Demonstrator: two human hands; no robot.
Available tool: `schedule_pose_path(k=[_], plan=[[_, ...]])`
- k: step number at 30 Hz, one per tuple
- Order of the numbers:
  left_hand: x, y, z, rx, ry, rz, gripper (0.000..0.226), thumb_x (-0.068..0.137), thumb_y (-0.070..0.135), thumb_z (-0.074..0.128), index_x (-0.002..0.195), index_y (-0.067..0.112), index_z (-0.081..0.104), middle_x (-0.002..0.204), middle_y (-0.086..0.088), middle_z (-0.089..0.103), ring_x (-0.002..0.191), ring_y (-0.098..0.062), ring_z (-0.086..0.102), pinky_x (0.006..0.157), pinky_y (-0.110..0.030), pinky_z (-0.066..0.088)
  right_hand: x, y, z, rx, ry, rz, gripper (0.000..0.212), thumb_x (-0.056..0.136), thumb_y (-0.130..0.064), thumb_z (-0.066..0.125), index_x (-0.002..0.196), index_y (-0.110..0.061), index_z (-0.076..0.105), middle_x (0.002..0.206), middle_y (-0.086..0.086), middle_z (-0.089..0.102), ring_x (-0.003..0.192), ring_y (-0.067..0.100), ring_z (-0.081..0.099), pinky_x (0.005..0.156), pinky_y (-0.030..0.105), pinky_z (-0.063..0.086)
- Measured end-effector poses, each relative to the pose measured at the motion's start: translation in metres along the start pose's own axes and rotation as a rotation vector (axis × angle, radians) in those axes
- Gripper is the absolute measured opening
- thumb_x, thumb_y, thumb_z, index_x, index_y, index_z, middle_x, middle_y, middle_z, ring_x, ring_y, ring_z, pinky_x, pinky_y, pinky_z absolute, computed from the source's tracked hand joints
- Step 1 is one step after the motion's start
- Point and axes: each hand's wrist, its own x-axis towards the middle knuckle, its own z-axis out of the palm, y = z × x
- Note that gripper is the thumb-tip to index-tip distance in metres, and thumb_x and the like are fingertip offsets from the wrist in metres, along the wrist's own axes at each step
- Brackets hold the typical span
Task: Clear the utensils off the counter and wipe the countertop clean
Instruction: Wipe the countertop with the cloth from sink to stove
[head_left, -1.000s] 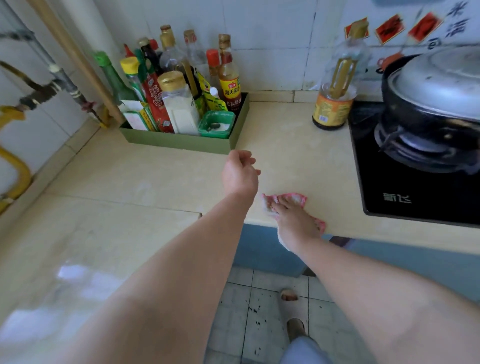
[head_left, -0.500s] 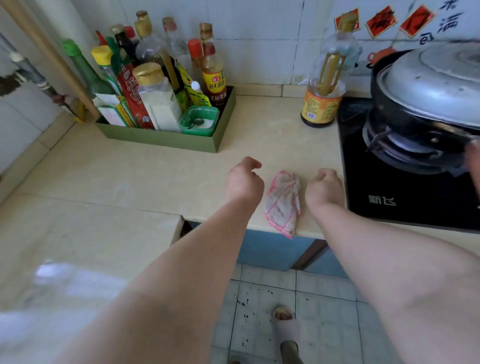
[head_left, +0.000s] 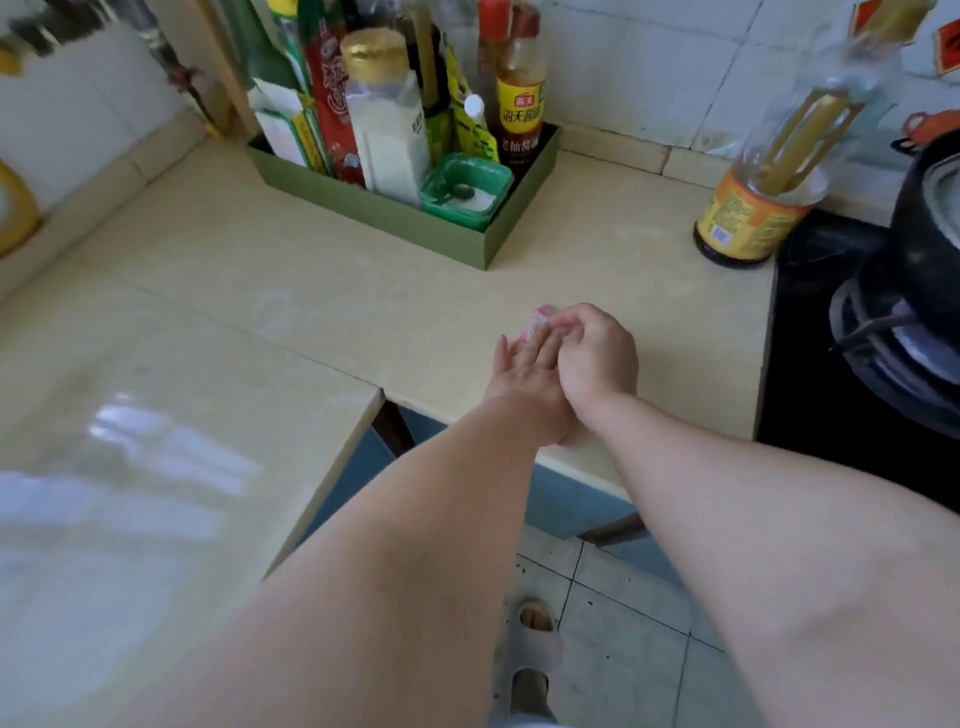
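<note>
A pink-and-white cloth (head_left: 540, 318) shows only as a small bunch between my two hands, just above the beige countertop (head_left: 363, 312) near its front edge. My right hand (head_left: 597, 358) is curled around the cloth and covers most of it. My left hand (head_left: 519, 371) lies flat beside it with straight fingers, its fingertips touching the cloth and the right hand. No loose utensils show on the counter.
A green tray (head_left: 467, 244) packed with sauce bottles and a small green tub stands at the back. An oil bottle (head_left: 753, 208) stands beside the black stove (head_left: 831, 395), which carries a dark pot (head_left: 924, 249). Below the counter edge are floor tiles and my slippered foot (head_left: 535, 649).
The cloth lay flat on the counter between two fists; now my right hand has gathered it up and my left hand has opened against it. The camera has tilted left.
</note>
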Motion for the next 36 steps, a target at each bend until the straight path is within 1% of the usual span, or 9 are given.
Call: schedule_pose_path(k=[2,6,12,16,18,22,26,31,36], plan=[[-0.003,-0.028,-0.006,-0.064,0.017,-0.092,0.094,0.094,0.040,0.051,0.152,0.016,-0.019,0.161,-0.004,-0.022,0.148,-0.021,-0.023,0.119,-0.053,-0.009,-0.005,-0.013,0.021,-0.059,-0.074,-0.091,0.034,0.090,-0.004,0.040,0.095,-0.020,0.069,0.117,-0.004,0.069,0.108,0.018,0.061,0.077,0.017,0.038],[-0.007,-0.084,-0.001,-0.188,0.072,-0.247,0.096,0.088,0.051,0.053,0.154,0.024,-0.010,0.162,0.000,-0.021,0.149,-0.020,-0.021,0.117,-0.059,-0.009,-0.016,-0.030,0.058,-0.163,-0.147,-0.235,0.036,0.086,-0.004,0.040,0.099,-0.021,0.068,0.113,0.002,0.068,0.105,0.025,0.061,0.082,0.027,0.044],[-0.062,-0.150,0.027,-0.315,0.195,-0.568,0.100,0.088,0.033,0.062,0.154,0.018,-0.011,0.163,0.001,-0.015,0.149,-0.016,-0.017,0.117,-0.054,-0.012,-0.054,-0.045,0.094,-0.176,-0.272,-0.350,0.039,0.087,-0.001,0.040,0.105,-0.020,0.068,0.114,0.000,0.068,0.107,0.022,0.062,0.085,0.028,0.047],[-0.124,-0.202,0.054,-0.389,0.228,-0.714,0.073,0.096,0.032,0.034,0.154,0.019,-0.008,0.163,0.003,-0.015,0.149,-0.014,-0.018,0.117,-0.052,-0.013,-0.089,-0.071,0.117,-0.184,-0.345,-0.350,0.040,0.087,-0.001,0.039,0.106,-0.021,0.067,0.115,-0.002,0.067,0.106,0.020,0.061,0.088,0.029,0.049],[-0.159,-0.228,0.069,-0.444,0.238,-0.779,0.064,0.099,0.035,0.023,0.155,0.021,-0.005,0.163,0.004,-0.014,0.149,-0.013,-0.018,0.117,-0.051,-0.013,-0.112,-0.090,0.133,-0.188,-0.402,-0.362,0.040,0.088,-0.001,0.038,0.107,-0.021,0.066,0.116,-0.003,0.066,0.106,0.019,0.060,0.085,0.027,0.048],[-0.231,-0.267,0.100,-0.463,0.269,-0.903,0.064,0.099,0.038,0.023,0.155,0.021,-0.002,0.164,0.003,-0.012,0.149,-0.012,-0.016,0.118,-0.051,-0.009,-0.165,-0.121,0.171,-0.207,-0.533,-0.412,0.042,0.088,0.001,0.035,0.107,-0.021,0.066,0.115,-0.003,0.066,0.104,0.019,0.061,0.079,0.023,0.044],[-0.292,-0.289,0.129,-0.498,0.266,-0.979,0.064,0.100,0.040,0.022,0.155,0.021,-0.004,0.163,0.003,-0.014,0.149,-0.013,-0.018,0.119,-0.052,-0.010,-0.225,-0.141,0.205,-0.235,-0.638,-0.482,0.041,0.085,-0.001,0.038,0.103,-0.023,0.067,0.115,0.000,0.068,0.106,0.022,0.062,0.087,0.027,0.048],[-0.360,-0.304,0.161,-0.549,0.277,-1.075,0.064,0.100,0.039,0.022,0.155,0.021,-0.004,0.163,0.001,-0.014,0.149,-0.014,-0.017,0.118,-0.053,-0.009,-0.286,-0.153,0.228,-0.288,-0.744,-0.583,0.041,0.084,-0.003,0.039,0.105,-0.023,0.067,0.118,0.000,0.067,0.111,0.023,0.060,0.093,0.031,0.048],[-0.431,-0.302,0.193,-0.607,0.309,-1.232,0.064,0.100,0.038,0.024,0.156,0.020,-0.002,0.164,0.000,-0.013,0.150,-0.017,-0.014,0.117,-0.052,-0.009,-0.342,-0.163,0.241,-0.305,-0.833,-0.672,0.044,0.082,-0.001,0.038,0.105,-0.024,0.068,0.118,-0.001,0.067,0.111,0.023,0.060,0.091,0.029,0.047]])
